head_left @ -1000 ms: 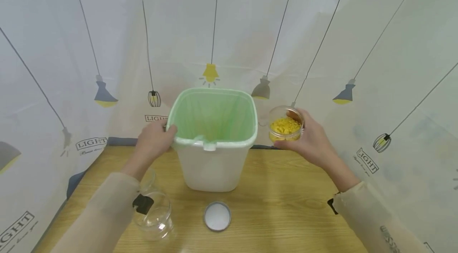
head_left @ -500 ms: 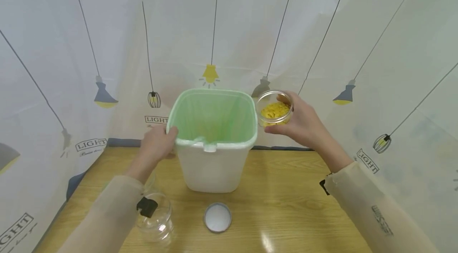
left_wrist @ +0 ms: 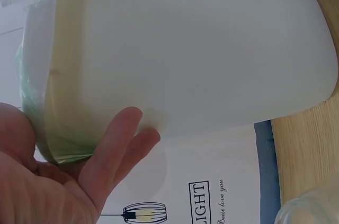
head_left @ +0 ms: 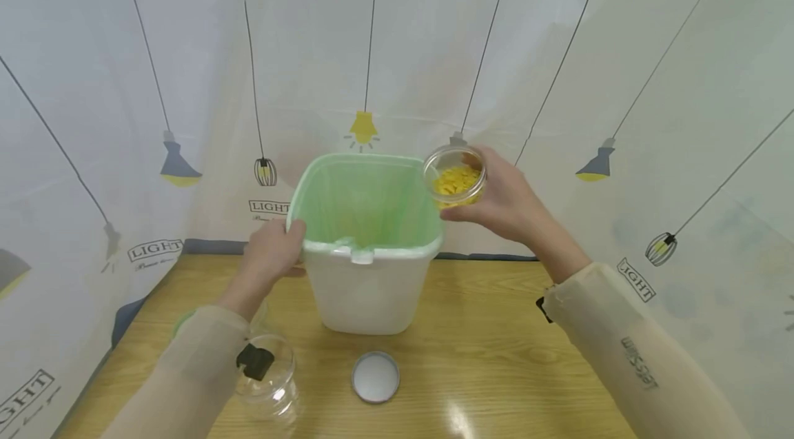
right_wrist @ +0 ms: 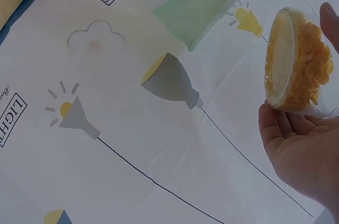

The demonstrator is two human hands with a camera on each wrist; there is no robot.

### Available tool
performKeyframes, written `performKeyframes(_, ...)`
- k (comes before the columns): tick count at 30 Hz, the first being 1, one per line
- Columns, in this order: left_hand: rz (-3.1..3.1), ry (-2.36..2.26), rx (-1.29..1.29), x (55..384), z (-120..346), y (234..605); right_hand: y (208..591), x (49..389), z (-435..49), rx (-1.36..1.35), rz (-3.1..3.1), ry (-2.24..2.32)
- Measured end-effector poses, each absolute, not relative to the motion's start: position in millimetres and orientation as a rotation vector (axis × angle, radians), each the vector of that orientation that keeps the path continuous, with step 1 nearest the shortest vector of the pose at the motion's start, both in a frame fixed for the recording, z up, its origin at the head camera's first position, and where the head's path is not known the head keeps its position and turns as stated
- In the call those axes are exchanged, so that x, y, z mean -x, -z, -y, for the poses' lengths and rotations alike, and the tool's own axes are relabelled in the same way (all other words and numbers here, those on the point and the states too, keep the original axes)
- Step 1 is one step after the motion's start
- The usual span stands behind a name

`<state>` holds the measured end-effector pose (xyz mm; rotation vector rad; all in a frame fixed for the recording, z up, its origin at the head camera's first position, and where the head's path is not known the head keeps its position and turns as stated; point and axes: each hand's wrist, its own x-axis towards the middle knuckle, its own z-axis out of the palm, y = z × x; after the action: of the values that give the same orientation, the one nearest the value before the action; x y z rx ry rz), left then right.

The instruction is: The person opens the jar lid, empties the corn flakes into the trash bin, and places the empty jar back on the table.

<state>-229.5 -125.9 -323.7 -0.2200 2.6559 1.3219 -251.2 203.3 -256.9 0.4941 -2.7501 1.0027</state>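
A white trash bin [head_left: 372, 294] with a pale green bag [head_left: 366, 201] lining it stands upright on the table. My left hand [head_left: 273, 249] grips the bin's left rim; in the left wrist view its fingers [left_wrist: 114, 144] lie along the outer wall. At the bin's right rim, my right hand [head_left: 505, 198] holds a clear lidless jar [head_left: 462, 198], tipped a little, with its mouth facing me. Small yellow flat pieces [head_left: 455, 180] lie in the jar, heaped towards its base. The right wrist view shows the jar on its side, fingers [right_wrist: 273, 126] against its base end.
A round grey-rimmed lid [head_left: 375, 377] lies in front of the bin. Left of it stands another clear jar [head_left: 267, 387], partly behind my left sleeve [head_left: 192, 356]. A lamp-patterned white cloth [head_left: 397, 46] hangs round the wooden table [head_left: 496, 356].
My right hand has carried the jar of yellow pieces left and up, from beside the bin to over its right rim. My left hand stays on the bin's left rim.
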Motion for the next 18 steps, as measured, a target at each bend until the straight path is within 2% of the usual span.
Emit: performKeyframes(18,-2.612,-1.379,0.229,227.6,125.6,327.9,259.7,271.0,-173.3,-0.548,2.806,-0.831)
